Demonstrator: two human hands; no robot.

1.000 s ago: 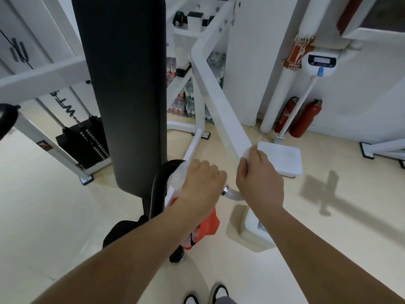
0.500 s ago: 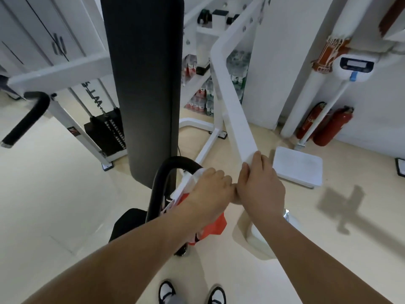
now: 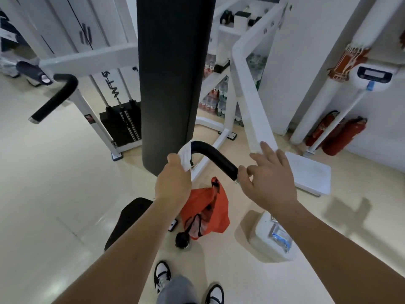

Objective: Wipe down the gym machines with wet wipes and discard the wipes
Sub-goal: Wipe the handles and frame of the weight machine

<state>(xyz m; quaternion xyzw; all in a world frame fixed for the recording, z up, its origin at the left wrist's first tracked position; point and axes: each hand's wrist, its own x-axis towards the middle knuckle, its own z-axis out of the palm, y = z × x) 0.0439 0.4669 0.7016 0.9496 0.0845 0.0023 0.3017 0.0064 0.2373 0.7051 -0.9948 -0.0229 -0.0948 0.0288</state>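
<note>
Both hands have drawn apart since the earlier frame, where they sat knuckle to knuckle at the foot of the white bar (image 3: 252,102); now I see the black handle (image 3: 213,157) bare between them. My left hand (image 3: 173,178) has gone up to the handle's bend and grips the wet wipe (image 3: 185,156), which is bunched against the bend just beside the tall black pad (image 3: 171,84). My right hand (image 3: 271,181) is spread wide and holds nothing, its thumb at the handle's free end and its longest fingertips up by the end of the white bar. The handle's long axis runs from the bend down and to the right, so the unwiped length lies to the right of the wipe, toward my open hand. I judge the left hand is the one to drag the wipe along it. An orange bag (image 3: 206,207) hangs below the handle; from what, I cannot tell.
</note>
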